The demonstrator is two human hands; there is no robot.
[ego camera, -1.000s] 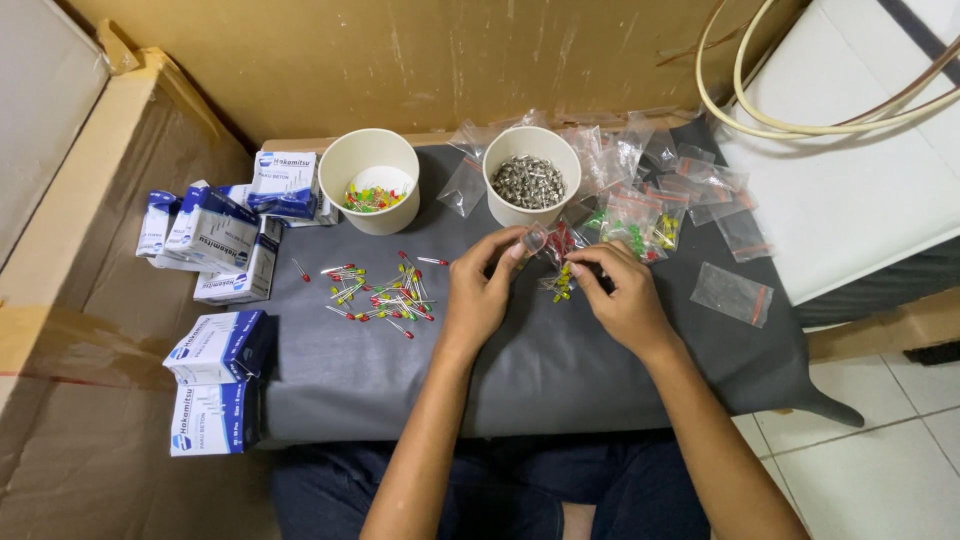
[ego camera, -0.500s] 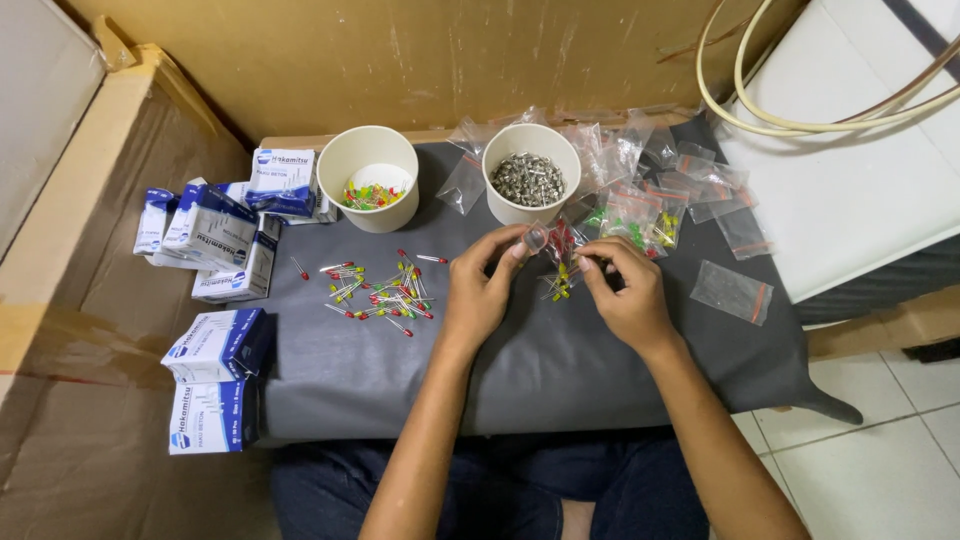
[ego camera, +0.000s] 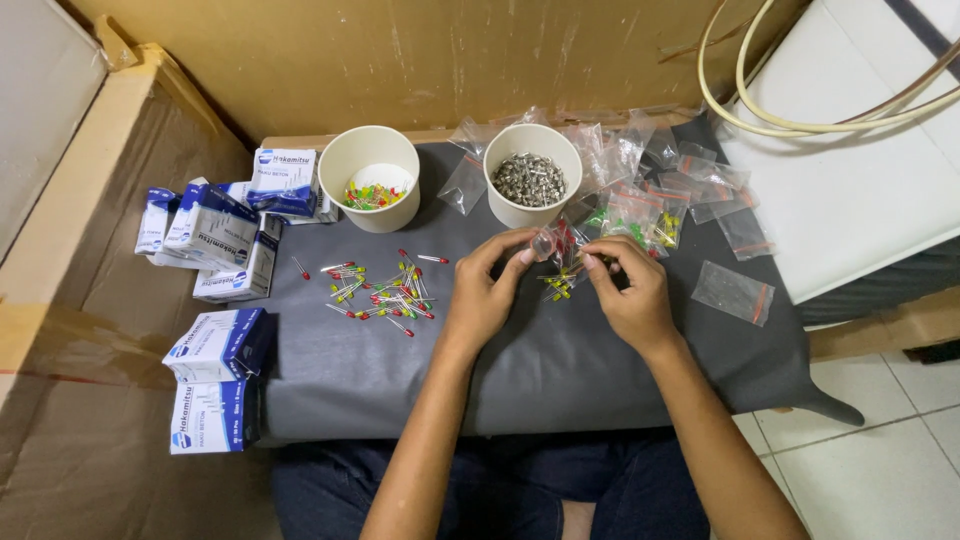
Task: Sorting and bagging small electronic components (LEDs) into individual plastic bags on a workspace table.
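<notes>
Left hand (ego camera: 485, 295) and right hand (ego camera: 632, 298) raised together over the middle of the grey-covered bench (ego camera: 560, 370), toward its far edge. Fingers of both hands pinching a small clear bag (ego camera: 552, 243) with red pieces inside, held just in front of the cup of metal parts (ego camera: 531, 183). Yellow pieces (ego camera: 556, 287) lying right under the bag. Scatter of red, yellow and green pieces (ego camera: 385, 293) to the left of the hands. Second cup (ego camera: 370, 178) near the far left corner. Filled bags (ego camera: 655, 190) heaped toward the far right corner, one empty bag (ego camera: 735, 292) by the right edge. Blue-and-white boxes (ego camera: 215, 240) along the left edge.
</notes>
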